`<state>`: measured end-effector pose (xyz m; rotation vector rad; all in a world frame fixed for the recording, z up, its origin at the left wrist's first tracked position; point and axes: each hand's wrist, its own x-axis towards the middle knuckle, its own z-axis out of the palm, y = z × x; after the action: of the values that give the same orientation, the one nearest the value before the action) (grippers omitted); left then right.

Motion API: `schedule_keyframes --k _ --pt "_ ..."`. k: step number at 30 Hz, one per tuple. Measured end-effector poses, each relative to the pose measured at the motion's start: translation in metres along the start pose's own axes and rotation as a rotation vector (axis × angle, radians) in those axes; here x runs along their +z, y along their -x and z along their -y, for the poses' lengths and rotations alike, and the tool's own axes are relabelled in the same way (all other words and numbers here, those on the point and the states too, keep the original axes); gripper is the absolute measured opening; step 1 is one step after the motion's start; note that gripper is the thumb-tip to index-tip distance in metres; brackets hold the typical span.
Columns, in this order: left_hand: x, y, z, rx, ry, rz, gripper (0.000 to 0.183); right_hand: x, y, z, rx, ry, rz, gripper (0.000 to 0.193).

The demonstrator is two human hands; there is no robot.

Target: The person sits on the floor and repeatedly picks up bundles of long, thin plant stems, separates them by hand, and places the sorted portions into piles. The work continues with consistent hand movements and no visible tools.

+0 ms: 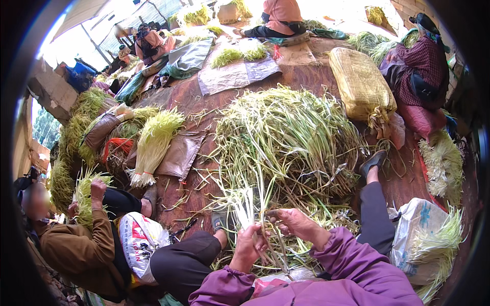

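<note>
My left hand (248,248) is closed round a small bunch of white-stemmed green stalks (244,206), which points up and away from me. Just to its right, my right hand (301,225) pinches a thin, long stalk between thumb and fingers, close to the bunch. Some limp brownish stems (279,251) hang down between the two hands. Beyond them lies a large loose heap of long green leafy stalks (291,137), tangled, with browner ends at its near edge. Loose trimmings lie under my hands, between my spread legs.
At the left, a person in a brown jacket (81,250) holds a leafy bunch beside a white sack (140,245). A tied pale-green bundle (155,143) rests on brown sheeting. Far right are a yellow woven sack (362,84) and a seated person (421,71). A white sack (418,234) bears stalks.
</note>
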<state>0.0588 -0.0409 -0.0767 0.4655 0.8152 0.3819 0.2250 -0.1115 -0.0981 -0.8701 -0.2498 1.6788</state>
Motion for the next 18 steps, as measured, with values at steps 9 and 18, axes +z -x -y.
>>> schedule_keyframes --k 9,18 --pt "0.006 0.007 -0.006 -0.044 -0.060 0.075 0.019 0.030 -0.020 -0.004 0.032 -0.107 -0.062 0.028" --pt "0.012 0.004 -0.017 0.297 -0.720 -0.274 0.018 0.024 -0.015 0.000 -0.178 0.064 -0.094 0.013"
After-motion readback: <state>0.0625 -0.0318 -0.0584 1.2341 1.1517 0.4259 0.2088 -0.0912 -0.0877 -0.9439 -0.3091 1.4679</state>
